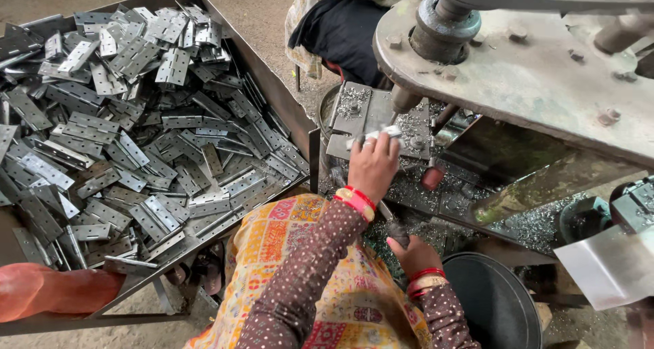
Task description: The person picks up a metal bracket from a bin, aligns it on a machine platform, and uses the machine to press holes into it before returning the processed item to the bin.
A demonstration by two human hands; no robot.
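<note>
Your left hand (373, 166) is up on the small steel plate (361, 117) under the drill spindle (403, 100), fingers closed over a pale metal hinge piece (385, 132) and pinning it flat against the plate just below the bit. Your right hand (413, 253) sits lower, near your lap, curled shut around a dark knob or handle (398, 234) (what it belongs to is hidden by your palm). The piece looks thin, stiff and light, with hard stamped edges and probably an oily, slippery face, so I'd judge it best held flat by its long edges, fingertips well clear of the spot under the bit. Metal swarf (409, 185) lies thick around the plate and is likely sharp. To your left, a wide metal tray (272, 90) is heaped with grey hinges (136, 138), loosely tangled; they would slide and clatter rather than lift out singly. A black bucket (490, 301) stands by your right knee, and another person (340, 22) sits beyond the machine.
</note>
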